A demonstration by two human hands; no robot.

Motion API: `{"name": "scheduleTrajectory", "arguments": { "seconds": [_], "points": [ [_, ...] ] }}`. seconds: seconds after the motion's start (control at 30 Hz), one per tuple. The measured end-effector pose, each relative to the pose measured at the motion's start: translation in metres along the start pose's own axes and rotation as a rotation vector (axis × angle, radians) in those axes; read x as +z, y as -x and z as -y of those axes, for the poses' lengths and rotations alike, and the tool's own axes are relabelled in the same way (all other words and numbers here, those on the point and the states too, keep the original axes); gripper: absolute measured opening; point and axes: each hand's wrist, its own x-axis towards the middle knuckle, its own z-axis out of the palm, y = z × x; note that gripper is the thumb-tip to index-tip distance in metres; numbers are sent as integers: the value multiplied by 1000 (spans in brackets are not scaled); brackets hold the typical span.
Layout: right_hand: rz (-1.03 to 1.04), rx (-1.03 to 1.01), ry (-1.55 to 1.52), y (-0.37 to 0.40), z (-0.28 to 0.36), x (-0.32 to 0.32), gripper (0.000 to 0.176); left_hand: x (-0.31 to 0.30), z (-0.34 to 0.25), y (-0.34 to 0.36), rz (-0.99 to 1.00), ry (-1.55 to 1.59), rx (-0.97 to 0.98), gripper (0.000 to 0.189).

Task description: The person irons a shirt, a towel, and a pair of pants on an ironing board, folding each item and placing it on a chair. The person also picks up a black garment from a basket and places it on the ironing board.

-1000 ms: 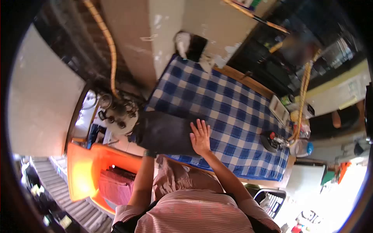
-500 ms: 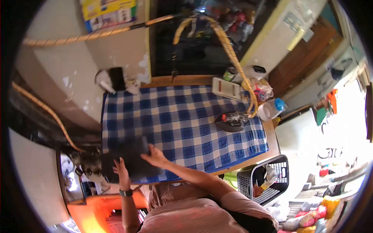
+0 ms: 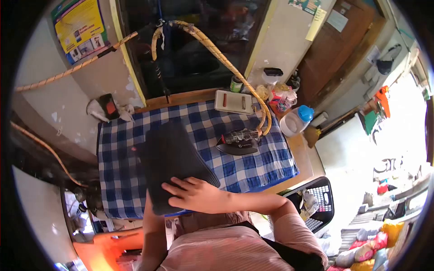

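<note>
The writing on the yellow poster [image 3: 80,27] and the small label on the iron [image 3: 238,142] are too small to read. The dark cloth [image 3: 172,153] lies mid-counter [image 3: 117,149] on the blue check cover, left of the iron, having moved in from the near-left corner. The right hand [image 3: 196,195] now presses on its near end, fingers [image 3: 177,184] spread flat. The left hand has slipped under the cloth, so its fingers cannot be told.

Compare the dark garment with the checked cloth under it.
The dark garment is plain charcoal; the checked cloth is blue-and-white. The garment is smaller and lies askew; the cloth spreads far wider. The right hand rests on the garment; the iron sits on the cloth. Both lie flat.
</note>
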Motion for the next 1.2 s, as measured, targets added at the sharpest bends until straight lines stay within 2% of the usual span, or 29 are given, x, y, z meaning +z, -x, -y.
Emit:
{"name": "scheduleTrajectory", "arguments": {
  "seconds": [0.03,0.07,0.1,0.13,0.17,0.2,0.23,0.27,0.3,0.37,0.4,0.47,0.5,0.57,0.6,0.63,0.67,0.7,0.73,0.8,0.83,0.87,0.9,0.97,1.03,1.07,1.13,1.17,1.2],
  "points": [
    [37,-15,-118,21,-7,9,33,17,-5,-13,-54,-5,22,80],
    [76,-29,-235,41,-15,10,34,-60,57,-114,452,537,-396,75],
    [378,217,-457,54,-28,-3,39,-87,105,-151,147,462,-284,70],
    [693,459,-670,66,-52,-21,45,-101,131,-158,-165,384,-172,65],
    [395,564,-303,108,-119,-12,59,-107,145,-114,-255,-52,9,58],
    [169,391,155,123,-149,-16,69,-102,143,-86,-220,-262,-6,52],
    [372,553,286,134,-175,-20,78,-96,138,-64,-173,-470,-29,47],
    [542,533,274,156,-211,-12,79,-99,152,-48,-115,-586,-9,44],
    [500,465,181,168,-239,-3,74,-100,166,-32,-46,-703,14,44],
    [455,378,87,172,-277,12,70,-56,149,14,-207,-811,-25,43],
    [496,369,21,170,-289,17,67,-48,152,24,-227,-807,-26,43],
    [593,414,-161,158,-296,29,56,-42,162,43,-221,-873,71,40],
    [596,399,-166,153,-296,31,56,-43,170,48,-217,-907,134,40],
    [641,881,-579,143,-290,27,50,-48,191,52,-301,-828,201,39],
    [656,953,-689,150,-302,43,51,-51,199,53,-302,-827,191,39],
    [663,958,-690,145,-288,42,51,-51,202,54,-322,-858,273,38],
    [572,1054,-540,126,-265,36,53,-51,203,53,-342,-887,361,38],
    [477,1135,-382,105,-246,35,54,-53,202,52,-345,-878,366,38],
    [322,1146,-279,97,-224,45,59,-58,201,54,-300,-956,402,37],
    [395,1070,-436,73,-200,30,63,-62,189,63,-253,-1041,420,36],
    [425,1022,-557,57,-181,16,65,-60,172,67,-185,-760,100,35],
    [430,832,-483,52,-167,25,65,-59,159,68,-113,-470,-207,35],
    [429,640,-405,46,-148,36,65,-58,156,67,-107,-474,-207,35],
    [519,526,-395,31,-103,71,57,-60,155,68,-91,-221,-278,33],
    [725,439,-563,19,-91,112,52,-73,168,68,-93,-325,-227,31],
    [706,440,-560,9,-95,104,52,-77,171,67,-102,-422,-173,30],
    [734,468,-587,-16,-109,90,47,-80,172,68,-143,-325,-171,28],
    [652,469,-473,-20,-123,97,46,-79,171,70,-142,-303,-176,27],
    [636,552,-408,-24,-142,102,46,-80,175,71,-166,-401,-152,27]
  ]
}}
